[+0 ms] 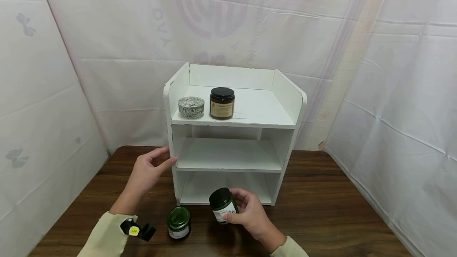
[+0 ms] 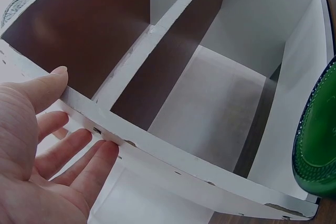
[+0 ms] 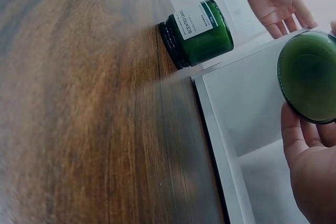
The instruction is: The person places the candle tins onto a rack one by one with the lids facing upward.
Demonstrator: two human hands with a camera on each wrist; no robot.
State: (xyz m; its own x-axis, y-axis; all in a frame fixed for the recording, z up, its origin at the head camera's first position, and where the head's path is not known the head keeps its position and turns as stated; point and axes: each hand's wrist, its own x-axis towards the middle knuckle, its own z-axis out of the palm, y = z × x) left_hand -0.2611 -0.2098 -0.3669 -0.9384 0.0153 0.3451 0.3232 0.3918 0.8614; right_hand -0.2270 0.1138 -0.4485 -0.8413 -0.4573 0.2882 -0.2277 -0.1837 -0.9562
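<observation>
My right hand [image 1: 250, 213] grips a green glass candle jar [image 1: 225, 211] with a black lid and white label. The jar tilts, lid up and leftward, in front of the bottom shelf; its green base faces the right wrist camera. My left hand [image 1: 148, 167] touches the left side panel of a white shelf unit [image 1: 228, 169], thumb at the front edge, fingers along the outer face. Between my arms, a second green candle jar [image 1: 178, 222] stands upside down on the table, black lid underneath, "SCENTED CANDLE" on its label [image 3: 194, 22].
On the top shelf stand a patterned round tin [image 1: 191, 108] at left and an amber jar [image 1: 222, 104] with a black lid beside it. Several chips mark the white panel edges. Dark wooden table [image 1: 321, 209] surrounds the unit, with white cloth walls [image 1: 125, 31] behind and beside.
</observation>
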